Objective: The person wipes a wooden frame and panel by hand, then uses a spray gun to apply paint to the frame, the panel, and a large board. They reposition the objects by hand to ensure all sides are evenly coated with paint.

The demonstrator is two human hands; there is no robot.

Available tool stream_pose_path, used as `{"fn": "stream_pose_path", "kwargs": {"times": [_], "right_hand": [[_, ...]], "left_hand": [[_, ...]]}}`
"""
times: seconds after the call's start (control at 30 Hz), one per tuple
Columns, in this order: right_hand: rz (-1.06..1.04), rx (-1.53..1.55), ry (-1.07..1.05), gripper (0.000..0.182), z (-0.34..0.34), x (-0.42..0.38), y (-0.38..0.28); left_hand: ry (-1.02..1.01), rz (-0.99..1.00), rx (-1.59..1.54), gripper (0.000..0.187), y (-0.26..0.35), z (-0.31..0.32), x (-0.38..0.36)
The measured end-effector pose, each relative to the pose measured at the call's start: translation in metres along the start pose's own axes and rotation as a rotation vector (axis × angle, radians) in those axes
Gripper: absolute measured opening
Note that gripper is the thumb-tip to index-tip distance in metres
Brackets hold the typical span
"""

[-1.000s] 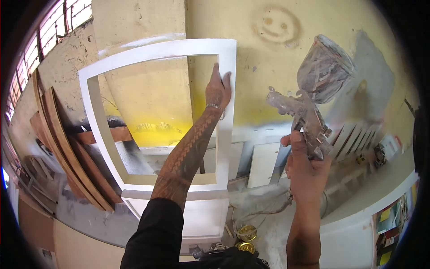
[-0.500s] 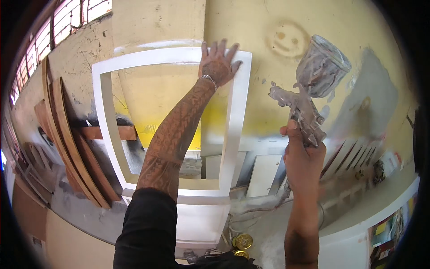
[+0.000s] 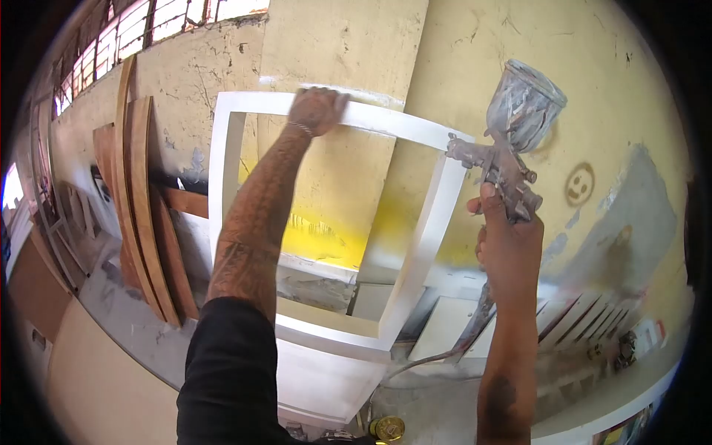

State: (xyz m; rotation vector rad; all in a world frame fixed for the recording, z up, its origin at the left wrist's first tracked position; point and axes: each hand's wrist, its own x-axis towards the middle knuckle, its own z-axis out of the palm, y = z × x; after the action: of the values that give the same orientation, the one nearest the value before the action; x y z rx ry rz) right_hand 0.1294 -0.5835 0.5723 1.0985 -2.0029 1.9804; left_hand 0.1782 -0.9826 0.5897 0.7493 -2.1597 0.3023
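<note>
A white-painted open frame [image 3: 404,127] leans against the wall above a white panelled piece [image 3: 330,374]. My left hand [image 3: 317,111] is on its top rail, left of the middle, with the fingers bent over the upper edge. In my right hand [image 3: 513,233] is a paint-smeared spray gun [image 3: 504,167], held by the handle. Its paint cup [image 3: 525,104] sits on top, crusted with grey and white paint. The gun's nozzle points left, close in front of the frame's upper right corner. My right fingers wrap the grip, partly hidden behind it.
Brown wooden boards [image 3: 137,200] lean on the wall at left. A hose [image 3: 426,361] runs down from the gun. White panels [image 3: 443,326] and slats [image 3: 578,322] stand along the wall base. A gold tin [image 3: 387,428] is on the floor. Barred windows [image 3: 159,26] are above.
My left hand has moved left along the top rail from the right corner, its spread fingers now bent. The view has turned, and the spray gun now appears nearer the frame's corner.
</note>
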Motion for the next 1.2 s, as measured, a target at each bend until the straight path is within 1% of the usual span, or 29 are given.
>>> {"fn": "stream_pose_path", "kwargs": {"times": [0.03,0.07,0.13,0.23,0.3,0.33,0.37,0.4,0.47,0.5,0.53,0.57,0.6,0.63,0.67,0.7,0.73,0.77,0.83,0.87,0.9,0.93,1.0,1.03,1.07,1.1,1.13,1.17,1.2], "right_hand": [[-0.048,-0.06,0.015,0.03,0.002,0.006,-0.001],[0.023,-0.112,0.014,0.033,0.003,0.008,-0.01],[-0.006,-0.137,0.006,0.034,0.008,0.017,-0.011],[-0.024,-0.129,-0.065,0.035,0.026,0.023,-0.023],[-0.014,-0.094,-0.12,0.035,0.042,0.024,-0.03],[-0.006,-0.053,-0.171,0.035,0.05,0.024,-0.032],[0.002,-0.013,-0.218,0.034,0.056,0.025,-0.034],[0.014,-0.016,-0.212,0.034,0.062,0.024,-0.035],[-0.065,0.05,-0.212,0.032,0.065,0.02,-0.036],[-0.028,0.039,-0.196,0.032,0.06,0.02,-0.031],[-0.062,-0.015,-0.205,0.034,0.053,0.02,-0.026],[-0.068,-0.044,-0.205,0.034,0.045,0.018,-0.02],[-0.074,-0.072,-0.205,0.034,0.037,0.015,-0.015],[-0.028,-0.087,-0.192,0.034,0.024,0.011,-0.01],[0.02,-0.127,-0.173,0.033,0.01,0.007,-0.004],[0.07,-0.169,-0.158,0.033,-0.001,0.002,0.001],[0.077,-0.112,-0.096,0.03,-0.006,-0.008,0.005],[0.127,-0.137,-0.098,0.03,-0.018,-0.018,0.013],[0.299,-0.254,-0.109,0.027,-0.054,-0.035,0.028],[0.39,-0.297,-0.129,0.032,-0.071,-0.046,0.025],[0.347,-0.255,-0.045,0.031,-0.079,-0.059,0.033],[0.313,-0.214,0.042,0.03,-0.086,-0.076,0.043],[0.431,-0.314,0.003,0.028,-0.13,-0.102,0.062],[0.463,-0.31,0.018,0.028,-0.146,-0.117,0.07],[0.48,-0.329,0.051,0.03,-0.159,-0.13,0.076],[0.498,-0.349,0.085,0.032,-0.17,-0.144,0.081],[0.521,-0.35,0.098,0.032,-0.181,-0.156,0.087],[0.578,-0.347,0.146,0.034,-0.191,-0.168,0.091],[0.632,-0.344,0.192,0.035,-0.199,-0.179,0.094]], "left_hand": [[-0.005,-0.055,0.051,0.059,-0.017,-0.002,-0.003],[-0.005,-0.054,0.052,0.059,-0.027,-0.004,-0.006],[0.183,-0.214,0.166,0.06,-0.041,-0.003,-0.011],[0.17,-0.199,0.195,0.059,-0.018,0.006,-0.005],[0.001,0.036,0.111,0.051,0.007,0.005,0.001],[-0.002,0.034,0.113,0.051,0.012,0.005,-0.001],[0.091,0.132,0.018,0.047,0.016,0.008,-0.002],[0.178,0.234,-0.083,0.043,0.02,0.017,-0.002],[0.049,0.199,-0.026,0.044,-0.009,0.024,0.013],[0.032,0.126,-0.029,0.044,-0.023,0.016,0.01],[0.084,0.174,0.213,0.046,-0.054,0.026,0.012],[0.162,0.029,0.077,0.047,-0.088,0.032,0.012],[0.22,-0.015,0.205,0.052,-0.115,0.033,0.01],[0.172,-0.118,0.214,0.058,-0.136,0.028,0.005],[0.118,-0.351,0.188,0.065,-0.12,0.004,-0.014],[0.083,-0.288,0.327,0.071,-0.143,0.013,-0.018],[0.246,-0.325,0.28,0.069,-0.148,0.028,-0.026],[0.345,-0.308,0.212,0.067,-0.14,0.037,-0.037],[0.557,-0.001,0.199,0.064,-0.132,0.067,-0.066],[0.406,0.024,-0.034,0.062,-0.095,0.068,-0.108],[0.252,0.051,-0.264,0.06,-0.06,0.081,-0.157],[0.167,0.138,-0.26,0.058,-0.031,0.094,-0.216],[-0.012,0.31,-0.272,0.055,0.026,0.118,-0.334],[-0.176,0.223,-0.371,0.049,0.043,0.133,-0.4],[-0.331,0.16,-0.489,0.044,0.063,0.13,-0.445],[-0.45,0.125,-0.524,0.044,0.078,0.119,-0.476],[-0.535,0.135,-0.47,0.047,0.089,0.108,-0.495],[-0.644,0.118,-0.433,0.056,0.089,0.109,-0.513],[-0.634,0.125,-0.375,0.061,0.088,0.112,-0.523]]}}
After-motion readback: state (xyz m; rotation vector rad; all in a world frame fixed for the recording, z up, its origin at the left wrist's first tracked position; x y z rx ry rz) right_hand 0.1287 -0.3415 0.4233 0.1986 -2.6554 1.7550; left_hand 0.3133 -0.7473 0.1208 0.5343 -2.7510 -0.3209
